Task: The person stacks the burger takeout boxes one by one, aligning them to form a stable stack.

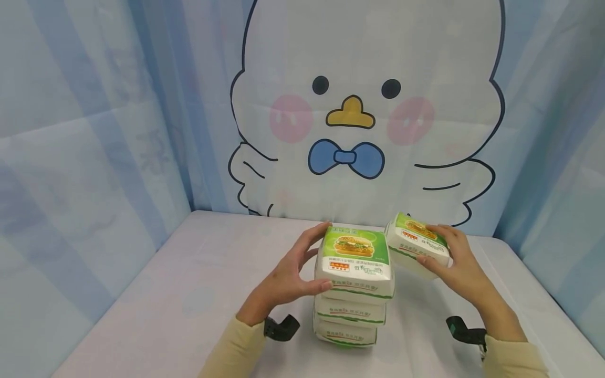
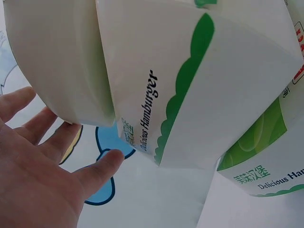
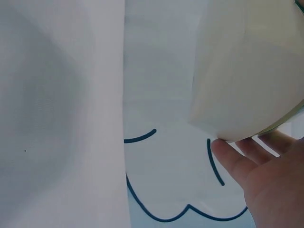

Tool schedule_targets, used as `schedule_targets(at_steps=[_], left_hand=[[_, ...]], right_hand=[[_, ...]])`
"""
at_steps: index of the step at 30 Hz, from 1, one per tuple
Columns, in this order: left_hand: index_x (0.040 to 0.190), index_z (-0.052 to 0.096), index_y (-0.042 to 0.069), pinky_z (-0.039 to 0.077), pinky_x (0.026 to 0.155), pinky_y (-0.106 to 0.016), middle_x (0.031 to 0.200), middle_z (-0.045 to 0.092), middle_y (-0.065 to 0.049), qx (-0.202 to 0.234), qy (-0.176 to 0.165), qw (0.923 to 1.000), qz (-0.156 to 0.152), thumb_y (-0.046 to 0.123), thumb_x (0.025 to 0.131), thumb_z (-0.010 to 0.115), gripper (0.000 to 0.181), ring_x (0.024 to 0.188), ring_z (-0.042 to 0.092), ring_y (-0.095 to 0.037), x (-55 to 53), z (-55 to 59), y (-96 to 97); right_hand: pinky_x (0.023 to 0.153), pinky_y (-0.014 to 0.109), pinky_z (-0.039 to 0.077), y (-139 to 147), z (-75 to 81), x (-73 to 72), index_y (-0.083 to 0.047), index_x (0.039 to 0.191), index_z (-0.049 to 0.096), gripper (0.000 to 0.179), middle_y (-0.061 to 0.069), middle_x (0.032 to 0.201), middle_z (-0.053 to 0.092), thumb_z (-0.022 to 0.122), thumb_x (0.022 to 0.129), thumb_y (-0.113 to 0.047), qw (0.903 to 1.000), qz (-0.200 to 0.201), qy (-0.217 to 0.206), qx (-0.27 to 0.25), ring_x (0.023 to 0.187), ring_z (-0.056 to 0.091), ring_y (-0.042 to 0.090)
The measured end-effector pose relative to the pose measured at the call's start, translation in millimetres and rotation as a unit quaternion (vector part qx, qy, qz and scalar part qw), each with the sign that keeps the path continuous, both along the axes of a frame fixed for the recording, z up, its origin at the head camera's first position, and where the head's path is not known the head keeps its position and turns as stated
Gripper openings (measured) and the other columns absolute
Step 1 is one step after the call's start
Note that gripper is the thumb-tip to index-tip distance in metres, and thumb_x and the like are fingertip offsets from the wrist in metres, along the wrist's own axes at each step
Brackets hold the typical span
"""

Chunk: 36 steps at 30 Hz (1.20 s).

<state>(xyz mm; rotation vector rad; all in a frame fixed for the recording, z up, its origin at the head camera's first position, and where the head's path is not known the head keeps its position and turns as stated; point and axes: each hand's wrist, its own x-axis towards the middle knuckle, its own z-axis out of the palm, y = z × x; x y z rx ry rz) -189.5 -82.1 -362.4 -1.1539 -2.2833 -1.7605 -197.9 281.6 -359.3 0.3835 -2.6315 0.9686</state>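
Three white-and-green hamburger boxes stand stacked on the table, the top box [image 1: 354,262] slightly askew over the middle box [image 1: 352,311] and bottom box [image 1: 347,334]. My left hand [image 1: 295,273] is at the left side of the top box, fingers spread towards its back corner and thumb by its front edge. In the left wrist view, the left hand [image 2: 45,166] has fairly straight fingers beside the cartons. To the right of the stack, my right hand [image 1: 456,260] grips another hamburger box [image 1: 416,244], tilted, thumb in front and fingers over its right side. The right wrist view shows this box [image 3: 251,80] above the right hand's fingers [image 3: 232,159].
The stack stands on a pale table [image 1: 189,294]. Behind it hangs a curtain [image 1: 350,199] with a cartoon bird, and blue-striped curtains [image 1: 85,157] flank the sides. Dark wrist camera mounts [image 1: 282,328] sit on both wrists.
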Motion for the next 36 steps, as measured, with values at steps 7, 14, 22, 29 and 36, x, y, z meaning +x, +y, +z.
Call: schedule_targets(at_steps=[7, 14, 22, 29, 36], left_hand=[[0.157, 0.019, 0.031, 0.031, 0.122, -0.042, 0.164, 0.020, 0.014, 0.005, -0.007, 1.0000, 0.000, 0.028, 0.082, 0.078, 0.095, 0.152, 0.018, -0.007, 0.5, -0.2, 0.9], [0.157, 0.018, 0.031, 0.032, 0.121, -0.043, 0.165, 0.019, 0.008, -0.005, -0.002, 1.0000, -0.002, 0.027, 0.081, 0.080, 0.098, 0.152, 0.020, -0.009, -0.7, -1.5, 1.2], [0.157, 0.020, 0.030, 0.035, 0.119, -0.047, 0.165, 0.023, 0.002, -0.016, 0.017, 0.9997, 0.002, 0.024, 0.080, 0.079, 0.097, 0.151, 0.024, -0.013, -2.1, -1.6, 1.2], [0.157, 0.021, 0.029, 0.036, 0.118, -0.047, 0.164, 0.025, 0.004, -0.020, 0.017, 0.9996, 0.011, 0.025, 0.080, 0.080, 0.097, 0.151, 0.025, -0.013, -2.9, -1.8, 0.0], [0.157, 0.021, 0.031, 0.035, 0.118, -0.048, 0.163, 0.025, 0.009, -0.023, 0.016, 0.9995, 0.016, 0.025, 0.080, 0.080, 0.097, 0.150, 0.026, -0.012, -3.3, -0.7, -0.8]], right_hand=[[0.081, 0.051, 0.052, -0.3, 11.5, 3.1, -0.011, 0.151, 0.035, 0.071, 0.026, 0.153, 0.024, 0.070, 0.091, -0.025, 0.9997, -0.003, 0.026, 0.004, 0.118, 0.040, 0.046], [0.074, 0.015, 0.045, -1.7, 23.5, 3.9, -0.011, 0.151, 0.035, 0.070, 0.024, 0.153, 0.025, 0.069, 0.091, -0.022, 0.9987, 0.007, 0.051, 0.001, 0.115, 0.042, 0.043], [0.073, 0.006, 0.040, -1.5, 38.6, 5.9, -0.012, 0.151, 0.036, 0.068, 0.024, 0.154, 0.025, 0.067, 0.091, -0.019, 0.9976, 0.011, 0.068, -0.011, 0.117, 0.038, 0.043], [0.075, 0.006, 0.037, -8.5, 49.0, 5.1, -0.015, 0.151, 0.037, 0.066, 0.019, 0.153, 0.028, 0.067, 0.092, -0.017, 0.9962, 0.015, 0.084, -0.018, 0.117, 0.034, 0.028], [0.075, 0.004, 0.037, -13.1, 58.2, 7.1, -0.015, 0.151, 0.039, 0.066, 0.016, 0.153, 0.030, 0.066, 0.091, -0.016, 0.9948, 0.015, 0.098, -0.022, 0.117, 0.036, 0.028]])
